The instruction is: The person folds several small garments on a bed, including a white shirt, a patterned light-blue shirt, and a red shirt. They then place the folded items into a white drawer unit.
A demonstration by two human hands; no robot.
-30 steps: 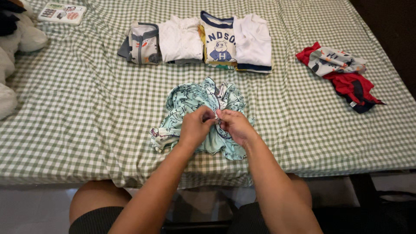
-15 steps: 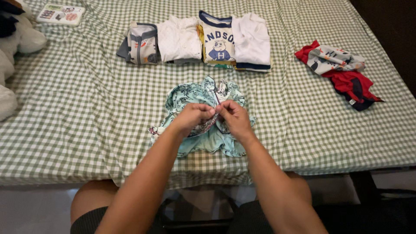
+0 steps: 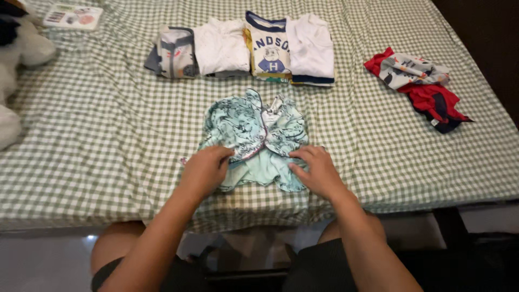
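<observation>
A small teal patterned garment (image 3: pixel 253 130) lies rumpled on the green checked cloth (image 3: pixel 108 140) near the table's front edge. My left hand (image 3: pixel 204 170) rests on its lower left corner, fingers curled over the fabric. My right hand (image 3: pixel 319 172) presses on its lower right corner. The two hands are apart, one at each side of the garment's hem. The garment's front opening faces up between them.
Several folded clothes (image 3: pixel 246 48) sit in a row at the back. A red and grey heap of clothes (image 3: pixel 419 89) lies at the right. A white stuffed toy (image 3: pixel 16 59) and a flat card (image 3: pixel 73 16) are at the far left.
My hands were pinched together at the garment's middle; they have let go there and moved apart and down to its two lower corners. The garment lies flatter.
</observation>
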